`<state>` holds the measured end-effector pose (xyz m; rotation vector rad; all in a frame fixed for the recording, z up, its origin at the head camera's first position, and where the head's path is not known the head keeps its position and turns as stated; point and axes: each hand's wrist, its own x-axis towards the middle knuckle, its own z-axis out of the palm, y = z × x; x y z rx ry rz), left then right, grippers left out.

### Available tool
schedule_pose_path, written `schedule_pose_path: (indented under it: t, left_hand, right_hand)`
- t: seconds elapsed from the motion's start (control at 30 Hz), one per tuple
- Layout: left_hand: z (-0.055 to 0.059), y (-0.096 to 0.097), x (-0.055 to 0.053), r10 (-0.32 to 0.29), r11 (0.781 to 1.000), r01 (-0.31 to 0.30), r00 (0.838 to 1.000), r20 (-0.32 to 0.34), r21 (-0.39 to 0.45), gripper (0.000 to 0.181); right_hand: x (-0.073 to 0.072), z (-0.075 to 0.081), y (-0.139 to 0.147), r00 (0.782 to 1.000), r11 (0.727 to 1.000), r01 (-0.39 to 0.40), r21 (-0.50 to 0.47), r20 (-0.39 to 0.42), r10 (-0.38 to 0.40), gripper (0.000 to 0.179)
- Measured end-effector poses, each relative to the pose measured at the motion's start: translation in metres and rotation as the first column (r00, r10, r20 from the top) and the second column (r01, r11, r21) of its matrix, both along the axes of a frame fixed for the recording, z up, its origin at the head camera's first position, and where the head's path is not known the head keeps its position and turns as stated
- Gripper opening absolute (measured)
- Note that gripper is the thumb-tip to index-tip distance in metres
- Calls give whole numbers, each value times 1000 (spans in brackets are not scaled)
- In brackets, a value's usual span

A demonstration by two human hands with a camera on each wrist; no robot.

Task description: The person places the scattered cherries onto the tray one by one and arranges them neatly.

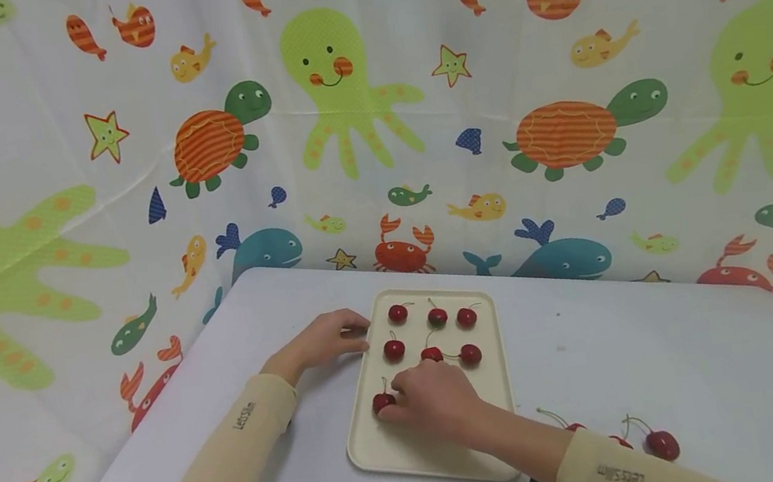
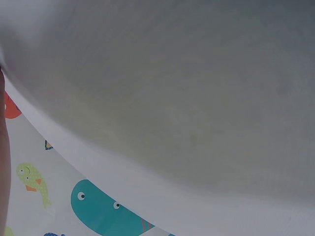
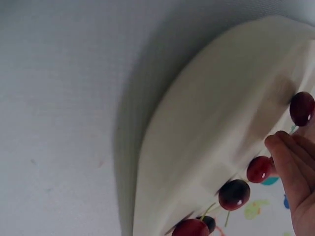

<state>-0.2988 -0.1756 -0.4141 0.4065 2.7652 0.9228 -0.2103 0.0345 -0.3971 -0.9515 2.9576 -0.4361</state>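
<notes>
A cream rectangular tray (image 1: pixel 446 463) lies on the white table and bears several red cherries with stems, set roughly in rows. The right hand (image 1: pixel 437 397) reaches over the tray's near part, its thumb and forefinger about the nearest-left cherry (image 1: pixel 384 403). The right wrist view shows this hand (image 3: pixel 295 167) from the side, with a cherry (image 3: pixel 301 108) by its fingers and another cherry (image 3: pixel 258 169) beyond. At the tray's left rim, the left hand (image 1: pixel 326 339) touches the edge with loosely bent fingers. The left wrist view shows mainly the table, with a sliver of hand at its left edge.
On the table right of the tray lie a dark red cherry (image 1: pixel 663 445) and two more, partly hidden by the right sleeve (image 1: pixel 621 473). A white curtain (image 1: pixel 423 184) printed with sea animals hangs behind and left of the table (image 1: pixel 676 347).
</notes>
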Motion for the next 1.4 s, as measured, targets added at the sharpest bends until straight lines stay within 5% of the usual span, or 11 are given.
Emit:
schedule_pose_path:
  t: [0.33, 0.7, 1.0, 1.4]
  left_hand:
    - [-3, -1, -3, -6, 1000, 6, 1000, -8, 11, 40]
    - [-3, 0, -5, 1, 1000, -1, 1000, -4, 5, 41]
    - [-4, -1, -5, -6, 1000, 6, 1000, -3, 1, 41]
    - [-4, -2, -3, -8, 1000, 8, 1000, -4, 2, 41]
  right_hand:
    - [3, 10, 34, 999, 995, 9, -97, 34, -6, 34]
    - [18, 19, 87, 981, 973, 143, -180, 156, -115, 36]
    - [29, 29, 123, 923, 920, 357, -159, 211, -322, 40]
    - [37, 22, 166, 887, 900, 433, -56, 204, -414, 45]
